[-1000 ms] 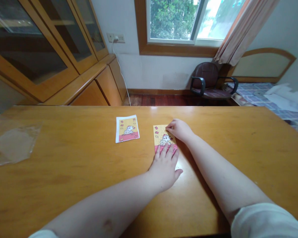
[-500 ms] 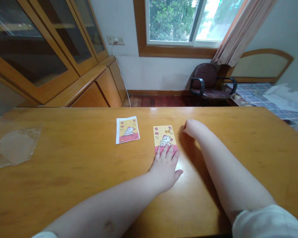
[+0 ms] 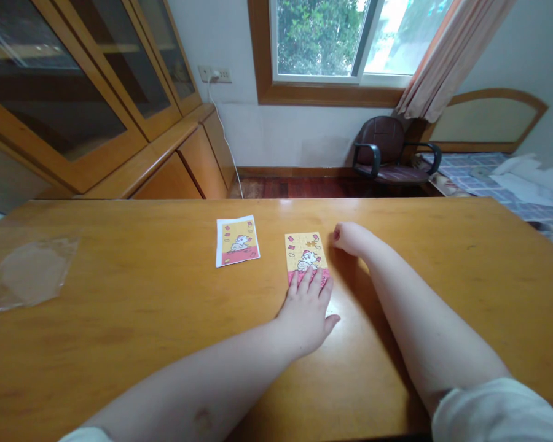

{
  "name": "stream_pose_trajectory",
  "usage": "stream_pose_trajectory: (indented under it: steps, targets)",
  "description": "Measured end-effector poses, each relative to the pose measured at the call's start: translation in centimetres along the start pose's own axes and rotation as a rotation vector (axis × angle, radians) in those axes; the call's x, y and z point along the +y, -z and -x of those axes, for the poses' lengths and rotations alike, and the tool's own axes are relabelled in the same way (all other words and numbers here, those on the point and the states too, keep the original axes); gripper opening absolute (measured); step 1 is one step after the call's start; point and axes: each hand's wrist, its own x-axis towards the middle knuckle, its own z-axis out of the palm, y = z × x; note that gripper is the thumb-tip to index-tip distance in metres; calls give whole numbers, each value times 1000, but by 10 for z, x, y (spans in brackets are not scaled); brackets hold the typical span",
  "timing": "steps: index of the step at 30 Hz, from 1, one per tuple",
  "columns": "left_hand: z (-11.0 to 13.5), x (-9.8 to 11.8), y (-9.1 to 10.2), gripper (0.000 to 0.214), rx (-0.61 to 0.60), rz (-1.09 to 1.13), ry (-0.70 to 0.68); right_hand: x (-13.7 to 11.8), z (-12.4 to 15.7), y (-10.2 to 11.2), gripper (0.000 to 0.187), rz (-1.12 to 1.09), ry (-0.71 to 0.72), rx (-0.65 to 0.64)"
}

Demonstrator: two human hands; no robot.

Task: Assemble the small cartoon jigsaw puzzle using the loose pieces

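A small yellow and red jigsaw puzzle (image 3: 304, 250) with a cartoon animal lies in the middle of the wooden table (image 3: 133, 307). There is a gap near its top right. My left hand (image 3: 308, 307) lies flat and open, fingers spread on the puzzle's red lower edge. My right hand (image 3: 350, 238) rests on the table just right of the puzzle's top corner. Its fingers are curled around a small dark red piece (image 3: 337, 234) at the fingertips. A printed card (image 3: 237, 240) with the same picture lies to the left of the puzzle.
A crumpled clear plastic bag (image 3: 27, 270) lies at the table's left edge. Beyond the table are a wooden glass-door cabinet (image 3: 96, 92), a dark office chair (image 3: 391, 150) under the window, and a bed (image 3: 511, 178) with papers at right.
My right hand left the puzzle's top right corner and moved right onto the bare table, then drifted slightly back, now showing a small red piece. A gap now shows in the puzzle. My left hand stayed put.
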Motion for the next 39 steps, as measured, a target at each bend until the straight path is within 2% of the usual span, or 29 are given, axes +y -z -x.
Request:
stream_pose_trajectory:
  steps: [8, 14, 18, 27, 39]
  targets:
    - [0, 0, 2, 72, -3, 5, -1, -9, 7, 3, 21, -154, 100, -26]
    - [1, 0, 4, 72, -16, -5, -2, -14, 4, 0, 11, -440, 236, 148]
    - [-1, -1, 0, 73, -2, -1, 0, -24, 7, -5, 10, -594, 287, 98]
    - [0, 0, -3, 73, 30, 0, -5, -30, 9, -12, 10, -551, 316, 95]
    - [0, 0, -1, 73, 13, -8, -6, -28, 7, -13, 11, -491, 350, 105]
